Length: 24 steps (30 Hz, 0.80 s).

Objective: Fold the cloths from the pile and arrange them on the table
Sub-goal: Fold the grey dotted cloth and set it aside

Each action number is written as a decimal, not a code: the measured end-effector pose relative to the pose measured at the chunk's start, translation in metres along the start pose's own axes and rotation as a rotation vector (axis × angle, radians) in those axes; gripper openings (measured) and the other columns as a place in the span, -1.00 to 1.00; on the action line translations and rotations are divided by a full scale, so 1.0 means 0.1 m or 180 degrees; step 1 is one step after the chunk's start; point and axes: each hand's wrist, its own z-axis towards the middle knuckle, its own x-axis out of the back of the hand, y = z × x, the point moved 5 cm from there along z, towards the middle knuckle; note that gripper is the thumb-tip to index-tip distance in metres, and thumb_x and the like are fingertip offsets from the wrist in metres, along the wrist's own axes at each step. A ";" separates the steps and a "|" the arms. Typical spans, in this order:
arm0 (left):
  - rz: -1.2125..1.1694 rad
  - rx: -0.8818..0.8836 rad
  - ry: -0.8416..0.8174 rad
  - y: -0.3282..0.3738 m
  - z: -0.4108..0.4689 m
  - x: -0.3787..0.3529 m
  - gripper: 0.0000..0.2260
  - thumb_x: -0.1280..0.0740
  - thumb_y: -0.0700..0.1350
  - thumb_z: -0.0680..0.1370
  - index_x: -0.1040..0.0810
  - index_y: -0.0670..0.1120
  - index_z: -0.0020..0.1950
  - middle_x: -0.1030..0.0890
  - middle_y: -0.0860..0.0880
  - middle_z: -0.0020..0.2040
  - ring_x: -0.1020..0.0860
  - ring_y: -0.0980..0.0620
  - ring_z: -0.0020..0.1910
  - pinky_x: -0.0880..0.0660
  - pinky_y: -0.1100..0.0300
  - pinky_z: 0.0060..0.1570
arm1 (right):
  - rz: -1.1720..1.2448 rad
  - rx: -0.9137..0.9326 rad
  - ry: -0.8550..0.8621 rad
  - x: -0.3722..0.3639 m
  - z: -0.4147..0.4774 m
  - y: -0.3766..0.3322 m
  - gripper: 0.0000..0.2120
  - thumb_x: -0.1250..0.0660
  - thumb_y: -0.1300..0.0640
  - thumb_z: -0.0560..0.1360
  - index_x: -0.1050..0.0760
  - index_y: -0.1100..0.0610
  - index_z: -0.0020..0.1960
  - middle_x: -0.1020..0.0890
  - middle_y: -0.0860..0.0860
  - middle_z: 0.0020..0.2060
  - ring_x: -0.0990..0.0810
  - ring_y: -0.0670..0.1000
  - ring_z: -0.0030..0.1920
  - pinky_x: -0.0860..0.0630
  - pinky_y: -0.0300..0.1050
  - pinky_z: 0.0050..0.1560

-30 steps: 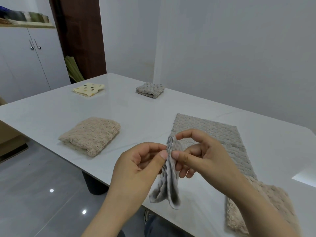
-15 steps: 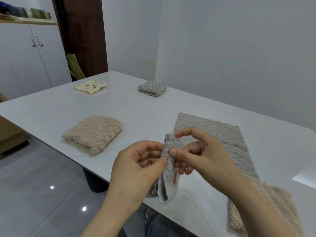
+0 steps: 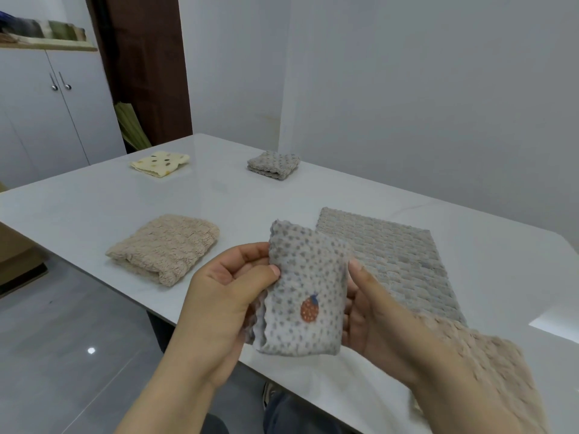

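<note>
**Dotted cloth held in both hands**

You are holding the folded dotted grey cloth point(image 3: 305, 296) up over the near edge of the tabletop point(image 3: 219, 198). Your left hand point(image 3: 225, 296) is pinching its left edge, and your right hand point(image 3: 376, 311) is gripping its right edge. A beige folded cloth point(image 3: 166, 249) is lying to the left, and a flat grey cloth point(image 3: 391, 261) is lying behind.

No words or numbers to read.
The dotted grey cloth point(image 3: 305, 277) I hold carries only a small stitched orange berry point(image 3: 310, 311) with a blue stalk; it is a picture mark, with no letters, brand or label.
</note>
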 end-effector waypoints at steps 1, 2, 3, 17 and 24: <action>-0.0013 0.0000 0.0021 0.00 0.01 0.01 -0.83 -0.33 -0.31 0.40 -0.62 -0.16 -0.06 -0.70 -0.10 -0.17 -0.65 0.03 -0.24 -0.61 0.21 -0.29 | 0.0085 0.0056 0.0000 -0.01 -0.01 0.01 -0.44 -0.14 -0.27 0.51 -0.46 0.07 0.34 -0.65 0.12 0.17 -0.64 0.07 0.14 -0.58 -0.05 0.11; -0.0015 -0.0009 0.0052 0.00 0.01 0.01 -0.83 -0.31 -0.33 0.44 -0.62 -0.17 -0.05 -0.69 -0.10 -0.17 -0.65 0.03 -0.24 -0.60 0.22 -0.29 | 0.0154 0.0148 0.0031 -0.02 -0.02 0.00 -0.44 -0.19 -0.24 0.49 -0.46 0.09 0.34 -0.64 0.13 0.18 -0.63 0.08 0.16 -0.56 0.01 0.16; -0.0003 -0.0028 0.0091 0.00 0.01 0.02 -0.83 -0.28 -0.35 0.47 -0.61 -0.18 -0.03 -0.69 -0.10 -0.17 -0.64 0.03 -0.25 -0.60 0.23 -0.29 | 0.0182 0.0255 0.0120 -0.02 -0.02 0.00 -0.46 -0.25 -0.20 0.49 -0.47 0.11 0.34 -0.63 0.13 0.19 -0.61 0.10 0.20 -0.51 0.10 0.24; 0.1748 -0.1090 0.0663 -0.22 -0.07 -0.14 -0.90 -0.26 -0.01 0.55 -0.53 0.00 -0.07 -0.63 0.05 -0.24 -0.59 0.18 -0.30 -0.46 0.39 -0.38 | -0.0945 0.1470 0.1655 0.11 -0.26 -0.19 -0.62 -0.32 -0.17 0.47 -0.57 0.16 -0.04 -0.70 0.14 -0.18 -0.69 0.16 -0.15 -0.65 0.13 -0.17; 0.2018 -0.1321 0.0523 -0.32 -0.04 -0.40 -0.93 -0.22 -0.01 0.57 -0.47 0.04 -0.06 -0.58 0.09 -0.19 -0.61 0.17 -0.29 -0.47 0.38 -0.40 | -0.1768 0.1689 0.2148 0.33 -0.47 -0.29 -0.44 -0.22 -0.32 0.45 -0.49 0.22 -0.16 -0.59 0.23 -0.26 -0.58 0.26 -0.24 -0.52 0.20 -0.29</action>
